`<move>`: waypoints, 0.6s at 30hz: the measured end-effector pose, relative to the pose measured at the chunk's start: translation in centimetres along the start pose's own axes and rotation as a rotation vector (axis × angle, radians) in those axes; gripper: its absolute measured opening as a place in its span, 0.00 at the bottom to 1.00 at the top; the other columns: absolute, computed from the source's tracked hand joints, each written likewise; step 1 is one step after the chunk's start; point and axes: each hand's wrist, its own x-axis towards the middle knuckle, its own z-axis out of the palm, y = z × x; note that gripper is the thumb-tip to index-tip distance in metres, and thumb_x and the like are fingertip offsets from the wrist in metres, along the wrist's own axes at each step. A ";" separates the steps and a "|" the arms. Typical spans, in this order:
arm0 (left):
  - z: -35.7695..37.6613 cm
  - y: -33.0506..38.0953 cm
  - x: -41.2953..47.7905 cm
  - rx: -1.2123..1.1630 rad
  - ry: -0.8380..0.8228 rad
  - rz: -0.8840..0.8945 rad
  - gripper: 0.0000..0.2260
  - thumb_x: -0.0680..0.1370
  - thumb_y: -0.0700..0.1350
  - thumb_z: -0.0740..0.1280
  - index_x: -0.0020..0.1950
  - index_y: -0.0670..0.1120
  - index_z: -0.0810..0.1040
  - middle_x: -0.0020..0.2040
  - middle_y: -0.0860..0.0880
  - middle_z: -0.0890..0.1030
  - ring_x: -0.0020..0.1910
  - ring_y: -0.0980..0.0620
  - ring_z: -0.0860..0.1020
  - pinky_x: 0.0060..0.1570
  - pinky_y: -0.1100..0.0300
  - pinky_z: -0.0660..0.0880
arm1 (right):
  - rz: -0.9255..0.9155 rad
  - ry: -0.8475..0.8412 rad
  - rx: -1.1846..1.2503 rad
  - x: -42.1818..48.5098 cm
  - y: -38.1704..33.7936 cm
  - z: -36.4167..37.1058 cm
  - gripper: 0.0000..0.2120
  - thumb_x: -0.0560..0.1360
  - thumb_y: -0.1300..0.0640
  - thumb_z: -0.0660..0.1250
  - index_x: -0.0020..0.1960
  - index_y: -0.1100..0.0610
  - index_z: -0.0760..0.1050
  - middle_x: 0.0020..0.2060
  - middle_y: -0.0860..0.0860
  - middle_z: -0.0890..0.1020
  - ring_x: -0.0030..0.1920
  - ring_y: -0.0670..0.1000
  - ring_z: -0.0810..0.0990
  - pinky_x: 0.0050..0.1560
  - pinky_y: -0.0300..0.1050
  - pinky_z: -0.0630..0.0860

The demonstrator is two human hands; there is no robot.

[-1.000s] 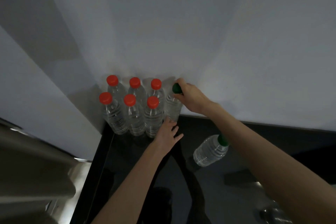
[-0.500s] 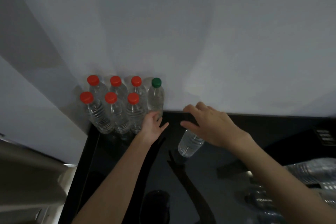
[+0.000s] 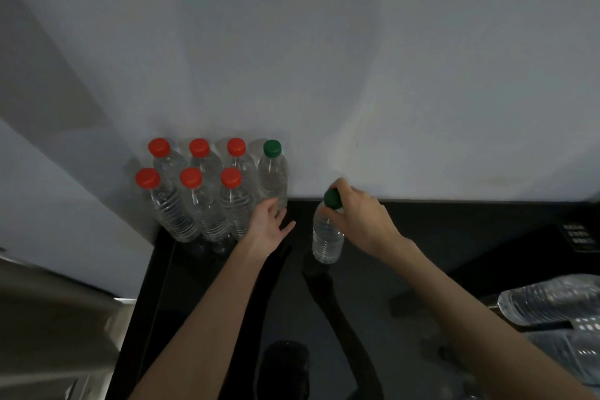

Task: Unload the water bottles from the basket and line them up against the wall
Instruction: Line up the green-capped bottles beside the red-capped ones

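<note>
A green-capped bottle [image 3: 327, 237] is pinched upright at its neck by the curled fingers of the right hand [image 3: 360, 221], presumably to be carried to the wall [image 3: 357, 75] just beyond them, while the lined-up bottles [image 3: 207, 201] are apparently guarded against toppling by the left hand [image 3: 268, 226], its fingers straight and spread just beside them.

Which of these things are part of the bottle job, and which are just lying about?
Job: six red-capped bottles, standing green-capped bottle, second green-capped bottle gripped by the right hand, lying bottles, wall.
Lying about: black counter, steel surface.
</note>
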 end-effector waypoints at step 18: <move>0.2 -0.6 0.1 -0.108 -0.040 -0.050 0.26 0.82 0.46 0.58 0.79 0.54 0.53 0.79 0.51 0.56 0.75 0.37 0.58 0.72 0.39 0.59 | 0.044 0.101 0.393 10.2 -0.8 2.7 0.15 0.78 0.60 0.65 0.61 0.64 0.66 0.52 0.58 0.77 0.46 0.51 0.73 0.44 0.43 0.68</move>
